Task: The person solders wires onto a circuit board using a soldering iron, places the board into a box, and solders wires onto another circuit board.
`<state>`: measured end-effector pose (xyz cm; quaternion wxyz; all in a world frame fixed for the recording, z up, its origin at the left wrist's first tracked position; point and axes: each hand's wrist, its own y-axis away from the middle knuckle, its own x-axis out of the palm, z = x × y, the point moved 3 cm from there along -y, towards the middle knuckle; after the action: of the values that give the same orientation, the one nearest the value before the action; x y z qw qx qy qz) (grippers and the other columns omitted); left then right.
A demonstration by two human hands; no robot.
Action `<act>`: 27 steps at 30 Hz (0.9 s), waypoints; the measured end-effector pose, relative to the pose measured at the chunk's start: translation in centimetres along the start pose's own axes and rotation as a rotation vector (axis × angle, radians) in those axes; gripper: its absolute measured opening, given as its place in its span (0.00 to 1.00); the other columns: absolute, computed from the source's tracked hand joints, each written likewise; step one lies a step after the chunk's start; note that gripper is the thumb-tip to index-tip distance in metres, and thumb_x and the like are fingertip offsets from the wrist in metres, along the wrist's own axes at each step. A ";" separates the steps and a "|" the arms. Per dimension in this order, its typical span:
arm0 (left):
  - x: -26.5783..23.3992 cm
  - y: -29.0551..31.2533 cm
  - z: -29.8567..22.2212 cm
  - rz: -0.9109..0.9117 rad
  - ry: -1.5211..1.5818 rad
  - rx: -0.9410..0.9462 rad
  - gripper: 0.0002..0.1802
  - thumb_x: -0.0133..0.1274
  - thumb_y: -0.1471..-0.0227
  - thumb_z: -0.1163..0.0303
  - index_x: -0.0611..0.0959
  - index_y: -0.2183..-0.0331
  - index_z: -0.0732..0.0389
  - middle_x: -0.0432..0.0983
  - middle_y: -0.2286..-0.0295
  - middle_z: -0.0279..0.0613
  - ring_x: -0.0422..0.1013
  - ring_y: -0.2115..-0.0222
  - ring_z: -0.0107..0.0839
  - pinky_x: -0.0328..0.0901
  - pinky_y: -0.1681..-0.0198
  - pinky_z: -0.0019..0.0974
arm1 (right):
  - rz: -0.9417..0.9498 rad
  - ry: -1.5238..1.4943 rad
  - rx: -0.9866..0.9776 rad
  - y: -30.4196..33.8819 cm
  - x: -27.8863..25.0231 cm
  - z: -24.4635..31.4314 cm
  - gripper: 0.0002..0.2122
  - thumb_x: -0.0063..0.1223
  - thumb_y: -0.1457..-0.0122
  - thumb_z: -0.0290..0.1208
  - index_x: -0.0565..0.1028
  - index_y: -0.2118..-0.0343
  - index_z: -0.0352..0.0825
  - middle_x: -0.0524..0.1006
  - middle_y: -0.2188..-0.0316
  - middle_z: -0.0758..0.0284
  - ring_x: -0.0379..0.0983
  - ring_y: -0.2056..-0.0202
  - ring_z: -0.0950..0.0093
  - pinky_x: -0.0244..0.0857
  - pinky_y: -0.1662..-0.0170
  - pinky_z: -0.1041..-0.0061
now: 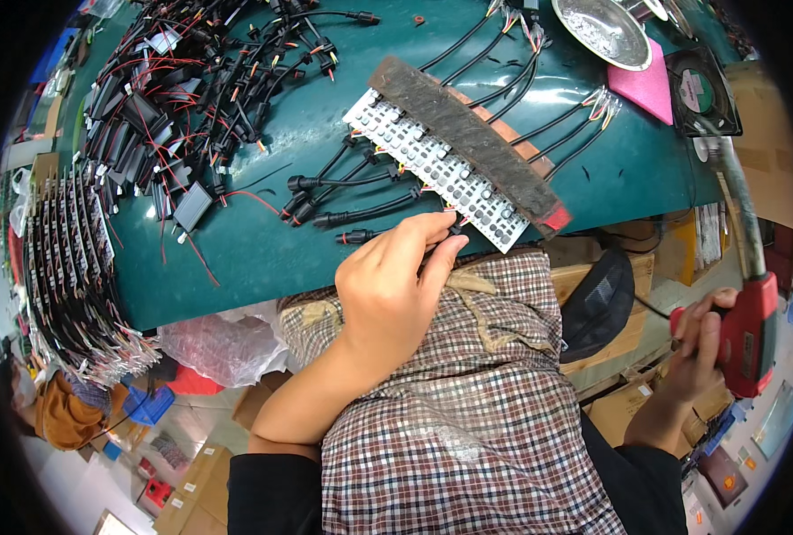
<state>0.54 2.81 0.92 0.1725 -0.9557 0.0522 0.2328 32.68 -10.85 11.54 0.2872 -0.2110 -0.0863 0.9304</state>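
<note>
A white circuit board strip (508, 234) lies slanted on the green table, with a dark, worn bar (459, 143) along its upper side. Several short black cables (369, 181) with connectors reach toward its near edge. My left hand (383, 281) is pinched at that edge, around a black cable whose connector (353, 237) sticks out to the left; the fingers partly hide the wire ends. Off to the right, my right hand (698, 348) grips the red handle of a soldering gun (751, 334). Its long metal barrel points up toward the table's right end, away from the board.
Loose black cables and small modules (191, 205) are heaped at the left, beside a stack of wired boards (66, 267). At the far right stand a metal dish (603, 31), a pink sponge (646, 85) and a black fan (704, 89). A checked apron (468, 401) covers my lap.
</note>
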 end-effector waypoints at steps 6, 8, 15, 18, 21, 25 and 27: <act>-0.8 -0.8 0.3 -0.003 -0.015 0.080 0.10 0.68 0.53 0.78 0.88 0.65 0.63 0.84 0.71 0.42 0.80 0.73 0.36 0.71 0.72 0.34 | 0.141 -0.188 0.239 3.0 5.3 -0.8 0.15 0.57 0.39 0.28 0.69 0.53 0.29 0.71 0.74 0.65 0.63 0.83 0.81 0.63 0.75 0.79; -0.9 -1.0 0.4 0.016 0.036 0.052 0.10 0.68 0.54 0.78 0.88 0.65 0.62 0.83 0.72 0.42 0.79 0.74 0.37 0.70 0.73 0.34 | 0.229 -0.194 0.256 4.0 5.4 -1.2 0.16 0.57 0.38 0.30 0.68 0.53 0.29 0.70 0.69 0.62 0.59 0.84 0.83 0.62 0.77 0.81; -1.9 -2.1 0.1 0.139 -0.043 0.156 0.11 0.69 0.55 0.81 0.90 0.65 0.64 0.83 0.73 0.44 0.79 0.74 0.34 0.70 0.71 0.33 | 0.542 0.132 0.437 7.6 5.2 -1.2 0.06 0.61 0.45 0.26 0.79 0.65 0.33 0.79 0.72 0.66 0.78 0.70 0.70 0.70 0.66 0.70; -1.9 -2.3 -0.3 0.173 -0.106 0.192 0.12 0.69 0.56 0.80 0.90 0.65 0.63 0.83 0.74 0.43 0.79 0.75 0.36 0.71 0.72 0.34 | 0.615 0.216 0.122 7.9 6.5 -1.5 0.10 0.63 0.51 0.21 0.81 0.64 0.32 0.81 0.68 0.61 0.79 0.69 0.62 0.73 0.65 0.69; -1.8 -2.4 -0.7 0.169 -0.139 0.244 0.13 0.70 0.57 0.79 0.89 0.65 0.62 0.82 0.75 0.42 0.78 0.75 0.37 0.71 0.72 0.35 | 0.656 0.126 0.150 8.8 6.8 -2.5 0.10 0.64 0.52 0.20 0.80 0.64 0.31 0.80 0.69 0.60 0.79 0.70 0.62 0.72 0.67 0.68; -2.0 -2.4 -0.9 0.166 -0.182 0.260 0.14 0.70 0.58 0.79 0.89 0.65 0.62 0.82 0.75 0.42 0.78 0.75 0.37 0.70 0.72 0.36 | 0.676 0.106 0.229 8.9 7.3 -2.7 0.09 0.64 0.50 0.21 0.80 0.64 0.30 0.79 0.71 0.61 0.77 0.72 0.64 0.69 0.68 0.69; -2.0 -2.4 -0.9 0.166 -0.192 0.265 0.14 0.70 0.58 0.79 0.89 0.65 0.62 0.82 0.75 0.41 0.78 0.75 0.37 0.70 0.73 0.36 | 0.689 0.107 0.261 8.6 7.6 -2.2 0.09 0.64 0.49 0.20 0.79 0.64 0.29 0.79 0.71 0.61 0.77 0.72 0.64 0.69 0.68 0.68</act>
<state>-0.41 4.77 3.38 0.2814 -0.8904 0.1446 0.3273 23.72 -13.53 4.50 -0.0143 -0.2374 0.1241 0.9633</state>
